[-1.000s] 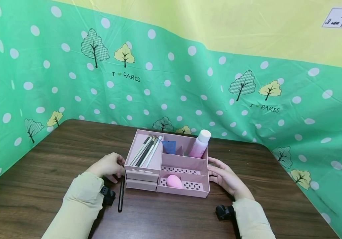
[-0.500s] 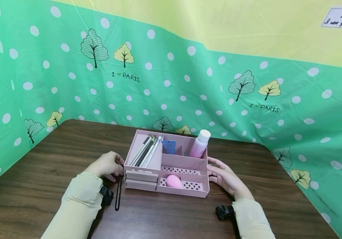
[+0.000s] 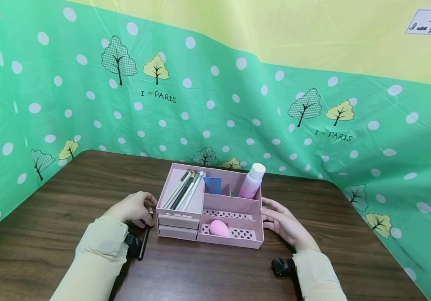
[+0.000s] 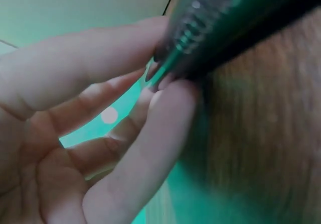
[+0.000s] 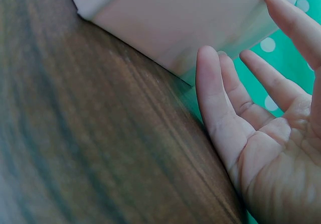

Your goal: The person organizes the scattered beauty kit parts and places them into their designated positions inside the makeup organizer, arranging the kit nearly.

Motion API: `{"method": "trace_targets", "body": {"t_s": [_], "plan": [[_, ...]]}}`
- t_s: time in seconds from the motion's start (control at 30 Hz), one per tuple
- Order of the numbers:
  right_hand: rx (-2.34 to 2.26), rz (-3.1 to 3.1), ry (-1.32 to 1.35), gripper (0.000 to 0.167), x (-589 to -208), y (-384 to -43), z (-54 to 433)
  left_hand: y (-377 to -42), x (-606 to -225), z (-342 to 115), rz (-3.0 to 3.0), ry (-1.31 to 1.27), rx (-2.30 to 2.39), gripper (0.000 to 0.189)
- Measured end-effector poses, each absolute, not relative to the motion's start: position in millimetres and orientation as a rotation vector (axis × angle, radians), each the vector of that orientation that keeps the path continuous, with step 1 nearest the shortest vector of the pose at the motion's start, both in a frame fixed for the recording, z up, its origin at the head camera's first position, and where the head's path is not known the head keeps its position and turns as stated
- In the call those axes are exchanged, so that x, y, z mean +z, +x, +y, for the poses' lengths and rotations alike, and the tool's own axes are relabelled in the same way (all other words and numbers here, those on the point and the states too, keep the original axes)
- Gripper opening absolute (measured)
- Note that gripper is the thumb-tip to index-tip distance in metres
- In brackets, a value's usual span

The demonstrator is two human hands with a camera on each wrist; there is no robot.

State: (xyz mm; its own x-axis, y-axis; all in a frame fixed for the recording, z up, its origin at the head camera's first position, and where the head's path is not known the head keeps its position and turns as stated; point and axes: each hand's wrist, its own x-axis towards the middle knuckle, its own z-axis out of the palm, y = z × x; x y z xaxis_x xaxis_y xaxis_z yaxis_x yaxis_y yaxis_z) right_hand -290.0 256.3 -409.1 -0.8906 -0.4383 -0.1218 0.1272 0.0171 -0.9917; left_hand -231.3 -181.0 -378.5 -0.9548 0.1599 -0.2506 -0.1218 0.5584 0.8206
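My left hand (image 3: pixel 135 209) is beside the left side of the pink organizer (image 3: pixel 234 241), pinching one end of a slim black pen (image 3: pixel 144 246) between thumb and finger. Silvery lettering, too blurred to read, runs along the pen (image 4: pixel 205 25) in the left wrist view. At the organizer's other side is my right hand (image 3: pixel 288 228), its fingers spread and extended, fingertips at the side wall (image 5: pixel 165 28). Inside the organizer, several slim brushes (image 3: pixel 183 191) lie in the left tray. A pink bottle with a white cap (image 3: pixel 252 182) leans in the back right compartment.
A pink makeup sponge (image 3: pixel 219 228) sits in the front compartment, and a blue packet (image 3: pixel 213 185) stands behind it. Two drawers (image 3: pixel 179 228) are at the front left. The brown wooden table (image 3: pixel 200 276) ends at a green and yellow curtain (image 3: pixel 215 92).
The pen's near end has swung left, toward the left wrist, while its far end stays at my left fingers. My right hand and the organizer have not visibly moved.
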Motion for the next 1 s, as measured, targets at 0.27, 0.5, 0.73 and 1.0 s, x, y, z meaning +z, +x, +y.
{"method": "trace_targets", "body": {"t_s": [0.27,0.5,0.73,1.0], "plan": [[-1.927,1.904,-0.318,0.063,-409.0,-289.6,256.4,-229.2,-375.5,-182.4,2.499,0.050,1.374,0.049],[-1.930,1.897,-0.324,0.062,-408.6,-289.5,256.5,-229.5,-374.2,-183.4,2.555,-0.020,1.386,0.052],[-1.923,1.908,-0.309,0.063,-408.7,-290.4,256.3,-232.6,-372.9,-183.2,2.619,-0.127,1.436,0.052],[-1.917,1.915,-0.316,0.064,-408.8,-290.6,257.0,-235.8,-370.1,-188.3,2.748,-0.167,1.421,0.047]]}}
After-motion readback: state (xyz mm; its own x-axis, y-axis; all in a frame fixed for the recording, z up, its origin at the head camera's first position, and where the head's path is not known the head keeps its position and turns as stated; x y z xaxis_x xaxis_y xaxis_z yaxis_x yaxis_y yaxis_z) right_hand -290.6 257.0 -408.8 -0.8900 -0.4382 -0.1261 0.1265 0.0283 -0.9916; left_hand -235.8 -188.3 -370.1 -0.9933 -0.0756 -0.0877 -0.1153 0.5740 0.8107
